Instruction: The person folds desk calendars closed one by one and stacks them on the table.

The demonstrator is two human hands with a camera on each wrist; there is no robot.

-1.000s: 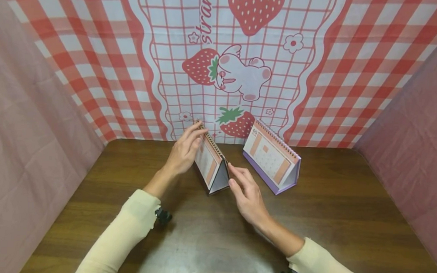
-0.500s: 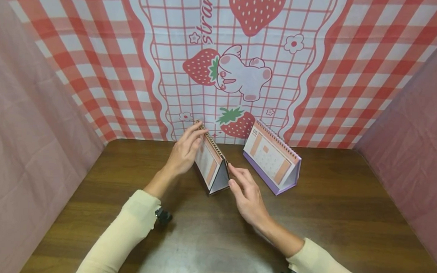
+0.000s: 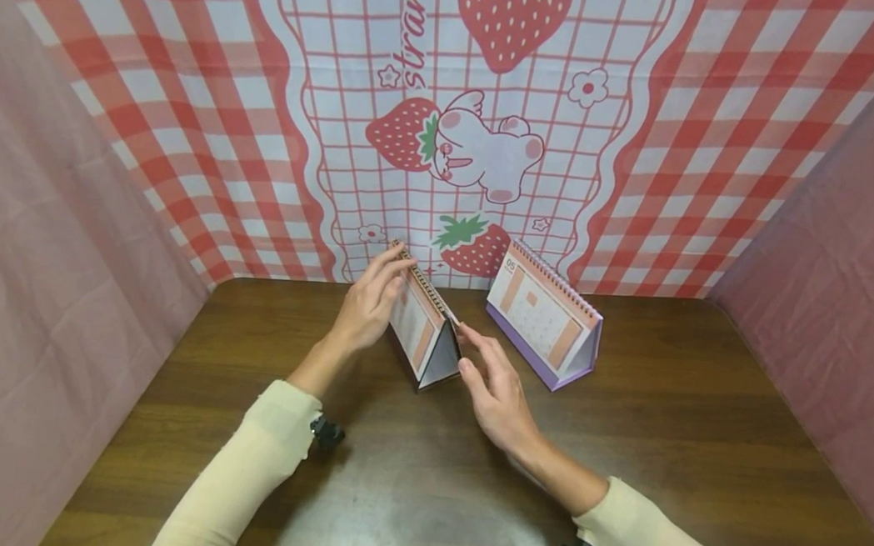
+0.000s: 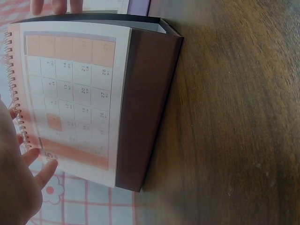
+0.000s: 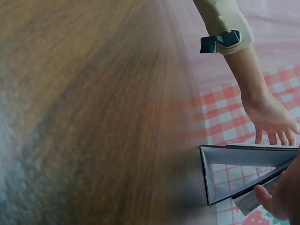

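Note:
A dark-brown-based desk calendar (image 3: pixel 421 326) stands like a tent on the table, spiral binding on top, its May page facing left. My left hand (image 3: pixel 369 298) holds its far top end, with fingers on both sides of the binding in the left wrist view. At the near end my right hand (image 3: pixel 496 387) is on the right-hand side. In the right wrist view its thumb (image 5: pixel 265 197) lies against pages (image 5: pixel 251 202) that stand off the back board; its other fingers are mostly hidden. A purple-based desk calendar (image 3: pixel 543 317) stands to the right, apart from both hands.
The brown wooden table (image 3: pixel 409 488) runs back to a red-and-white checked cloth (image 3: pixel 692 155) with strawberry prints. Pink curtains (image 3: pixel 56 241) hang at both sides. Each wrist carries a small black camera (image 3: pixel 327 432).
My right fingertips have shifted very slightly, and a pale page edge now shows beside them at the near top corner. My left hand and both calendars stay in place.

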